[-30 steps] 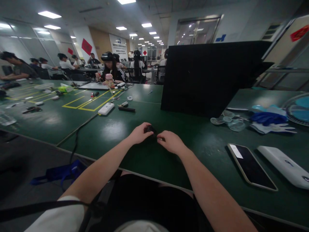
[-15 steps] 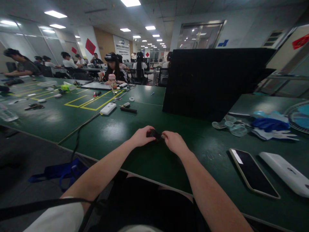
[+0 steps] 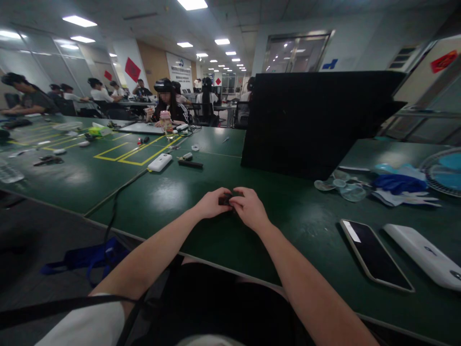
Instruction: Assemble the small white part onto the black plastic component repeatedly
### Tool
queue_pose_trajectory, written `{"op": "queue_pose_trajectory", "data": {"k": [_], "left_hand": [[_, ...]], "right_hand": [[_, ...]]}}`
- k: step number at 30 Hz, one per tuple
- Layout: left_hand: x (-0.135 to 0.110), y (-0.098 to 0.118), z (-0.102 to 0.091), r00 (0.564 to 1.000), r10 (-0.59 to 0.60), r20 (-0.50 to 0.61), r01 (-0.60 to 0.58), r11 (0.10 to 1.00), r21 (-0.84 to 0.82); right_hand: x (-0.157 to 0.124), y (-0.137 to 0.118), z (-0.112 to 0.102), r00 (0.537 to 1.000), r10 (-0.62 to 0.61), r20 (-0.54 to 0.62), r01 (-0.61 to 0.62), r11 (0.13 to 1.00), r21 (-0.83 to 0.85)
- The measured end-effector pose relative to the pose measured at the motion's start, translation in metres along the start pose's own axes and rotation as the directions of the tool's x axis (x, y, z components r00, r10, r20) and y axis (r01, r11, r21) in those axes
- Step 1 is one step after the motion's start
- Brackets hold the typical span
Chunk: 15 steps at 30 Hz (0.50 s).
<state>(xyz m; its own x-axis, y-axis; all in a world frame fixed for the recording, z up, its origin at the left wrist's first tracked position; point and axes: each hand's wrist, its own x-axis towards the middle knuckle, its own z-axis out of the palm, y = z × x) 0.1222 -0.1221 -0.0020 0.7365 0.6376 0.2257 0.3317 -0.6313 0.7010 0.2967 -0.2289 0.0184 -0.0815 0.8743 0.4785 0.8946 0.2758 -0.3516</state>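
Note:
Close in front of me, over the green table (image 3: 298, 211), both hands meet around a small dark object (image 3: 226, 199). My left hand (image 3: 210, 203) grips it from the left, thumb and fingers closed about it. From the right, the fingers of my right hand (image 3: 249, 206) touch the same object, thumb and forefinger at its right end. Most of it is covered by fingers, so its kind cannot be made out.
A large black panel (image 3: 309, 125) stands beyond my hands. To the right lie a phone (image 3: 376, 254), a white power bank (image 3: 425, 254), gloves (image 3: 399, 185) and clear round pieces (image 3: 353, 192). Another white power bank (image 3: 160, 162) and a black bar (image 3: 190, 163) are ahead left. Across sits a person (image 3: 176, 113).
My right hand has moved left, closer to my left hand, and its fingers now cover more of the dark object. The left hand stays nearly in place.

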Motion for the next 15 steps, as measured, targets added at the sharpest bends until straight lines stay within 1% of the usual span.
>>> {"op": "queue_pose_trajectory", "data": {"k": [2,4,5,6,7,9,10,11,12,13,15], "left_hand": [[0.0,0.001,-0.001,1.0,-0.007,0.011,0.007,1.0,-0.008],[-0.001,0.002,-0.002,1.0,-0.019,0.016,0.019,1.0,-0.01],[-0.002,0.003,-0.002,1.0,-0.025,0.017,0.025,1.0,-0.008],[-0.002,0.004,-0.003,0.999,-0.029,0.017,0.03,1.0,-0.004],[-0.003,0.005,-0.003,0.999,-0.035,0.016,0.035,0.999,0.004],[-0.003,0.007,-0.004,0.998,-0.056,0.001,0.056,0.998,0.032],[-0.003,0.007,-0.004,0.998,-0.068,-0.009,0.068,0.996,0.05],[-0.003,0.007,-0.004,0.997,-0.076,-0.022,0.078,0.995,0.067],[-0.003,0.007,-0.003,0.996,-0.08,-0.036,0.082,0.993,0.083],[-0.003,0.007,-0.003,0.996,-0.077,-0.053,0.082,0.992,0.096],[-0.002,0.006,-0.002,0.995,-0.057,-0.079,0.066,0.992,0.112]], "right_hand": [[0.001,0.005,-0.007,0.996,0.061,-0.061,-0.063,0.997,-0.036],[0.001,0.012,-0.021,0.982,0.152,-0.116,-0.16,0.985,-0.063],[0.001,0.016,-0.029,0.97,0.211,-0.121,-0.221,0.972,-0.076],[0.0,0.02,-0.037,0.956,0.279,-0.088,-0.287,0.953,-0.094],[0.0,0.024,-0.043,0.938,0.347,-0.016,-0.347,0.931,-0.115],[-0.002,0.031,-0.052,0.878,0.455,0.148,-0.43,0.886,-0.171],[-0.002,0.033,-0.053,0.847,0.487,0.214,-0.451,0.87,-0.197],[-0.003,0.034,-0.053,0.822,0.504,0.265,-0.458,0.862,-0.218],[-0.003,0.035,-0.051,0.808,0.507,0.3,-0.453,0.861,-0.232],[-0.003,0.035,-0.049,0.804,0.497,0.326,-0.438,0.866,-0.24],[-0.003,0.033,-0.043,0.813,0.463,0.353,-0.399,0.884,-0.243]]}}
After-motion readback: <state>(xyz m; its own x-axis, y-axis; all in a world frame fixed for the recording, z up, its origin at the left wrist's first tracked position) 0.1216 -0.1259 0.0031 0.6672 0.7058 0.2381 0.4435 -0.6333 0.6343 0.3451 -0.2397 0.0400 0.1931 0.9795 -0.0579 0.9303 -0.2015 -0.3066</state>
